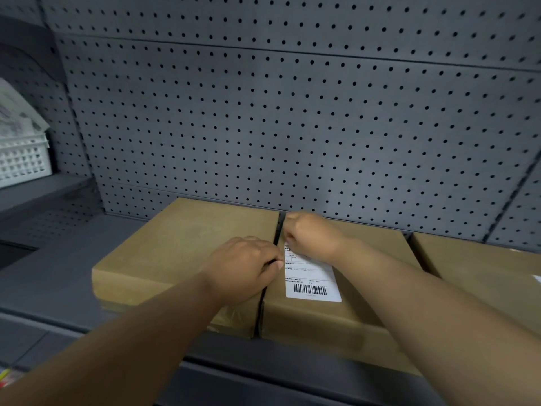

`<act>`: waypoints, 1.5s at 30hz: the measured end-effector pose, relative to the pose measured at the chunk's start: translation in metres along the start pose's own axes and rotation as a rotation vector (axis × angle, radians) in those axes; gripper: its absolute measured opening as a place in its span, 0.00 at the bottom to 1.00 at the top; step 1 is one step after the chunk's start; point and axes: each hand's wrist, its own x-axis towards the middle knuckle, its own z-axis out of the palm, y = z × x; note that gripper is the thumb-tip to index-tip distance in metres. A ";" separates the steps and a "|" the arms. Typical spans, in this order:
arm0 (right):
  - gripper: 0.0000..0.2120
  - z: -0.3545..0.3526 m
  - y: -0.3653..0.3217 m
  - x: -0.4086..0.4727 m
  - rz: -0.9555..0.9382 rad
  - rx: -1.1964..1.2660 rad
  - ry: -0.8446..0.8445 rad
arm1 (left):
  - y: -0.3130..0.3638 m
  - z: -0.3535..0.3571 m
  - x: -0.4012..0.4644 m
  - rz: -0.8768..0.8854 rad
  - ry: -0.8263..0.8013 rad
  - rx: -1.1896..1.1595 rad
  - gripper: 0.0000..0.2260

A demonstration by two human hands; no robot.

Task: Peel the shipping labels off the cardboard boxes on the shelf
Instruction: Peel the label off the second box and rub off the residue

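Where things are: While both arms reach in from the near side, three brown boxes sit in a row on the dark shelf (52, 276).
Label: The white shipping label (312, 281) is stuck on top of the middle box (330, 320), near its left edge, with the bar code at the near end.
Left hand: The left hand (244, 266) lies over the gap between the left box (181, 253) and the middle box. Its fingers curl down at the label's left edge; I cannot tell if they pinch it or only press.
Right hand: The right hand (311, 235) is curled at the far end of the label and seems to be picking at that top corner.
How to do it well: I think it helps to hold the box still, lift one corner first, then pull slow and low so the paper does not rip.
Far away: A gray wall with small holes (292, 112) stands behind, and a white basket (23, 159) sits far left.
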 end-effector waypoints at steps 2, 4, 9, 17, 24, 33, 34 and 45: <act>0.07 0.000 0.000 -0.007 0.027 0.072 0.058 | 0.000 0.000 0.000 -0.001 -0.002 -0.002 0.25; 0.06 0.000 0.000 -0.015 0.058 0.126 0.071 | 0.000 0.001 0.000 0.001 -0.005 0.000 0.25; 0.07 0.002 0.004 -0.019 0.181 0.308 0.122 | 0.000 0.000 0.001 0.004 -0.011 0.006 0.25; 0.09 -0.002 0.000 -0.014 0.137 0.333 0.008 | 0.002 -0.001 0.001 0.023 0.006 0.012 0.25; 0.07 0.005 -0.002 -0.010 0.072 0.152 0.038 | 0.002 -0.001 0.000 0.028 0.020 0.029 0.24; 0.06 0.014 -0.004 -0.012 0.070 0.120 0.135 | 0.001 -0.001 0.001 0.022 0.019 0.041 0.24; 0.06 0.015 -0.003 -0.013 0.087 0.147 0.145 | 0.001 -0.001 0.001 0.022 0.019 0.043 0.24; 0.08 0.011 0.010 -0.030 0.163 0.275 0.124 | 0.005 -0.002 0.001 0.023 0.044 0.086 0.27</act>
